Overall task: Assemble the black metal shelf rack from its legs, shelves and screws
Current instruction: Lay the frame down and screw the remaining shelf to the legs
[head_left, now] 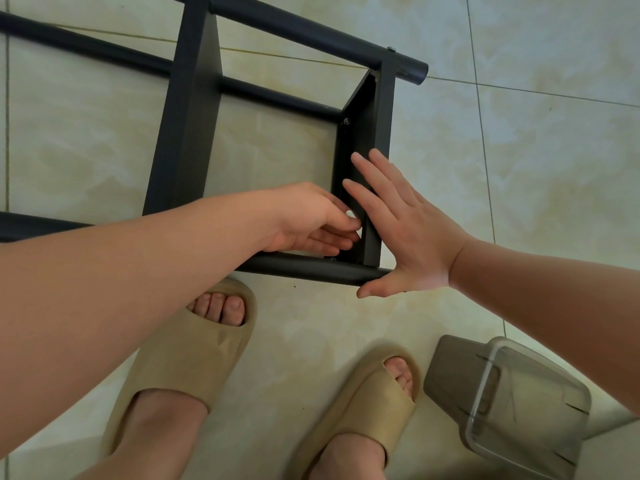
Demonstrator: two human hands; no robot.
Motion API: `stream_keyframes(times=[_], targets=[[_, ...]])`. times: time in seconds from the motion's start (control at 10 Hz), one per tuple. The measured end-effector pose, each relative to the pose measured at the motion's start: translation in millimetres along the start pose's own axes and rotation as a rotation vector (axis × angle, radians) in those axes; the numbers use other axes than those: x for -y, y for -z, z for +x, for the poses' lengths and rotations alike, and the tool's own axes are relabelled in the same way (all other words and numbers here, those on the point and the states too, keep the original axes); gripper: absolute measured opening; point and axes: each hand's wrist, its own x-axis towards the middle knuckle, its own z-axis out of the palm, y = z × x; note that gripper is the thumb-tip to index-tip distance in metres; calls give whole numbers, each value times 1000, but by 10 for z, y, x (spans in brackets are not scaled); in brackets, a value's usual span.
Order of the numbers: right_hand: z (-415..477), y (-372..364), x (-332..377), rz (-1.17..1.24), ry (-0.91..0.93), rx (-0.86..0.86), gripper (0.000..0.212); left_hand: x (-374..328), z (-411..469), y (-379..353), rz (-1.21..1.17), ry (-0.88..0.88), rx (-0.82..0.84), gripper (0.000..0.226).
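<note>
**Desk:** Where are the hands?

**Photographer:** The right hand [412,233] is spread flat, fingers straight, against the outer face of the end shelf [363,133]. Its thumb stretches out beside the tip of the near leg [311,268]. The left hand [311,220] reaches inside the frame from the left. Its fingers are bunched at the shelf's inner face, close to the near corner. Whether they pinch anything cannot be told.

**Desk:** And the rack itself?

**Photographer:** The black metal rack [277,97] lies on its side on a pale tiled floor [519,168], its round legs running left to right. The end shelf stands on edge at the right, between the near leg and the far leg [311,32], whose open end juts past it. A screw head [345,121] shows on the shelf's inner face. A second shelf [194,161] stands on edge further left, well apart from the first.

**Desk:** Anything nearer the camera?

**Photographer:** Two feet in beige slippers [194,358], just near of the rack. At near right, a tilted translucent plastic container [512,396] rests on the floor.
</note>
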Motion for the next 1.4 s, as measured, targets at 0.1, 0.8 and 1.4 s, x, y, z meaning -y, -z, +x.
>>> stream_keyframes(times=[0.1,0.8,1.4], targets=[[-1,-1,1,3,1,-5,133,-16,5,-15,-69,26,-2,21],[1,5,8,14,-5,10,133,-28,-71,34,144,41,22,10],[4,31,25,22,-5,47,133,8,-110,-4,641,-47,75,17]])
